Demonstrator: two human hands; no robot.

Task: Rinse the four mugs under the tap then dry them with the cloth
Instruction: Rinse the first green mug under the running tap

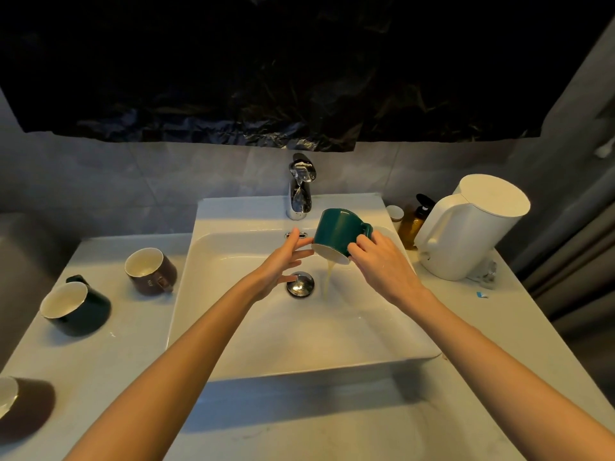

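Note:
My right hand (pixel 382 264) holds a green mug (pixel 336 232) by its handle side, tipped mouth-down over the white sink (pixel 239 347), and a pale stream pours from it beside the drain plug (pixel 300 283). My left hand (pixel 283 261) is open, its fingertips touching the mug's rim. The chrome tap (pixel 300 188) stands just behind the mug; no water runs from it. Three more mugs stand on the counter at the left: a brown one (pixel 151 271), a dark one (pixel 75 309), and a brown one (pixel 23 407) cut by the frame edge. No cloth is in view.
A white kettle (pixel 472 227) stands on the counter right of the sink, with an amber pump bottle (pixel 412 224) and a small jar (pixel 395 214) behind it. Black plastic sheeting (pixel 299 78) hangs above the tap. The counter's front edge runs below the sink.

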